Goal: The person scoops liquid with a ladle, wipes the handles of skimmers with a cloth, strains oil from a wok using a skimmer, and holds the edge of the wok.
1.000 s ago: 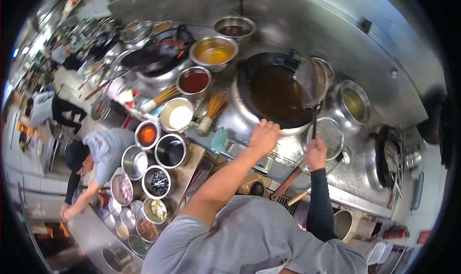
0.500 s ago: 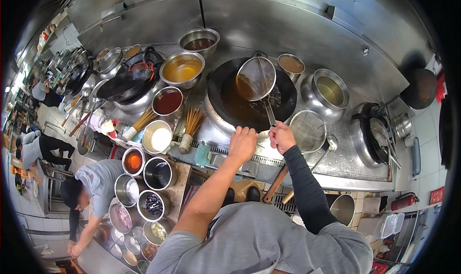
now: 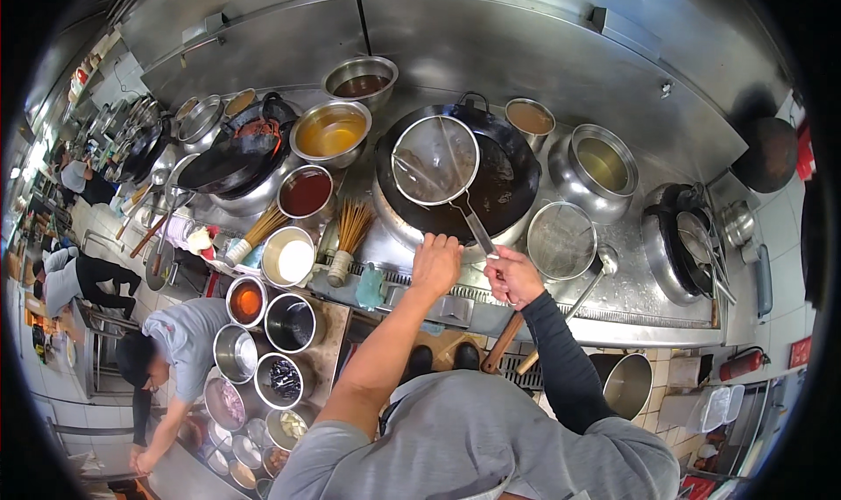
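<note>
The right hand (image 3: 514, 278) grips a round strainer (image 3: 438, 163). The left hand (image 3: 438, 264) is at the near edge of the wok (image 3: 527, 167); I can't tell its grip. Past them, the strainer is already over dark liquid (image 3: 498, 183) left inside.

Round silver wire-mesh strainer (image 3: 435, 160) hides part of black round metal wok (image 3: 515, 185); strainer's handle (image 3: 477, 227), far end lost inside R hand (image 3: 513, 278). L hand (image 3: 436, 265) by wok, contact unclear. Grey cloth shirt (image 3: 491, 439) cut off, btm edge. Far-L worker (image 3: 81, 179), hands too sm. to tell.
</note>
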Tool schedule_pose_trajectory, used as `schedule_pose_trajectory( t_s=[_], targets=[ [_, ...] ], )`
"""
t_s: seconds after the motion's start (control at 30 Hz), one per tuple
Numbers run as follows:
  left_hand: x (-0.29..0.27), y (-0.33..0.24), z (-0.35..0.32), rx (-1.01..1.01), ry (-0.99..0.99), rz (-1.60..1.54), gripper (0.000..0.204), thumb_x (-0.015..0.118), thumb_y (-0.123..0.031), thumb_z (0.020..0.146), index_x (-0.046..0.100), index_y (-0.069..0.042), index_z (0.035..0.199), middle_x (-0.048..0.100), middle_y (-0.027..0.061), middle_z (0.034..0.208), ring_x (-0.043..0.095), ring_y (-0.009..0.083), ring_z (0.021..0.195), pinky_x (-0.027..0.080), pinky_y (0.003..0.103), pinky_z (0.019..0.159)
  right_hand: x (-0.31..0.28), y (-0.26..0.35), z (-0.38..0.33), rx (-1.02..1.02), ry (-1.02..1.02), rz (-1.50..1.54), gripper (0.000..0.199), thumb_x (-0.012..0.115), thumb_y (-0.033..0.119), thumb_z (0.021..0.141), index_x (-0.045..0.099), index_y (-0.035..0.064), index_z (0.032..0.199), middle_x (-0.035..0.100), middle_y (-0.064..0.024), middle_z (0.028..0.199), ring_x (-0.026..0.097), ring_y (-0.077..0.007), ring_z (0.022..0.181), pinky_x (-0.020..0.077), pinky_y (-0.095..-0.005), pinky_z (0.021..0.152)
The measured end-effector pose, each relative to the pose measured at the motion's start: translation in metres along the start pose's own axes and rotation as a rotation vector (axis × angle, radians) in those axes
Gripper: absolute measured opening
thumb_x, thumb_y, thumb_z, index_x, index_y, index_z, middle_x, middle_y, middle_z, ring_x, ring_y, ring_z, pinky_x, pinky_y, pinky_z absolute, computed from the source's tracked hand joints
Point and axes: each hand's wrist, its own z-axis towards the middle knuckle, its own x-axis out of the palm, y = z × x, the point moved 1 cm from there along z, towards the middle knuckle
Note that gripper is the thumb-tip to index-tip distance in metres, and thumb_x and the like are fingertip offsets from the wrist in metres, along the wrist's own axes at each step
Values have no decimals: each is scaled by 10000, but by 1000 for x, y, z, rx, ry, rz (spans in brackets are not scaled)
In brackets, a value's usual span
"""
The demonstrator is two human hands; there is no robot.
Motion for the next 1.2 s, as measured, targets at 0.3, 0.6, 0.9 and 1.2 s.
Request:
schedule_pose_trajectory(
  t_s=[0.3,0.6,0.9,1.2],
  targets=[
    [-6,-6,8,19,67,-48,313,540,-304,980,649,-19,906,667,159,937,572,361,954,465,484,867,-15,1,-55,11,-76,85,222,497,34,976,509,67,1195,492,-31,671,359,-85,413,284,-252,345],
    [0,-21,10,21,53,-92,329,540,-311,979,667,-27,873,687,161,920,585,356,926,453,498,852,-88,25,-46,-405,-484,-602,480,516,58,931,467,-24,1401,483,13,587,421,-92,405,334,-270,357],
    [-1,-12,9,70,-6,-100,339,542,-295,980,639,-9,827,671,189,847,585,380,855,457,495,819,-61,18,-79,-208,-391,-419,424,514,54,917,482,-61,1324,498,-39,580,445,-136,368,366,-305,340],
    [-3,-12,9,62,5,-80,325,540,-297,982,639,-22,839,672,180,875,585,374,863,455,484,830,-28,22,-100,-37,-245,-236,551,519,45,918,378,-58,1440,544,-62,677,454,-130,402,383,-301,354]
  ],
)
